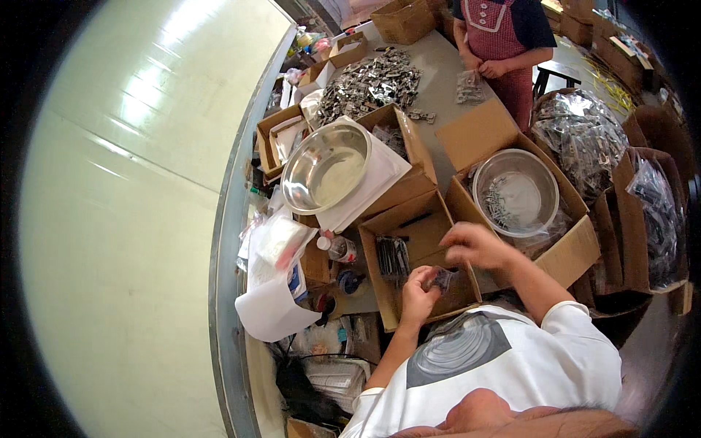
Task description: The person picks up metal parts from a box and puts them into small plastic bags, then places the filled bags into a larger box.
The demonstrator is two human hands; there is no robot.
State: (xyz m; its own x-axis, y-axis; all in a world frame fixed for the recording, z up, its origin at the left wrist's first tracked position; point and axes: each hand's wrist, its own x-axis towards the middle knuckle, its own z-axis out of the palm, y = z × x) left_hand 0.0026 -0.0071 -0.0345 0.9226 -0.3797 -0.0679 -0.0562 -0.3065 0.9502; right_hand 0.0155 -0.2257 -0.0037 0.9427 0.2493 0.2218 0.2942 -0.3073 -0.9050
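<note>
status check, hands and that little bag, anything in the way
Left hand holding small clear bag over open box. Right hand apart, blurred, grip unclear. Nothing visibly between hand and bag.

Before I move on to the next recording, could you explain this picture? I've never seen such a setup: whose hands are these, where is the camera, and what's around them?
There is no machine here, just a person's two bare hands. The single picture comes from a wide fisheye camera worn on the head and looking down, so straight edges bend.

The left hand holds what looks like a small clear bag over an open cardboard box. The right hand is close by and blurred; I cannot tell whether it holds anything.

Farther out are a shiny metal basin, a round tub with small metal pieces and, on the table, a pile of metal parts. Another person stands nearby.
</note>
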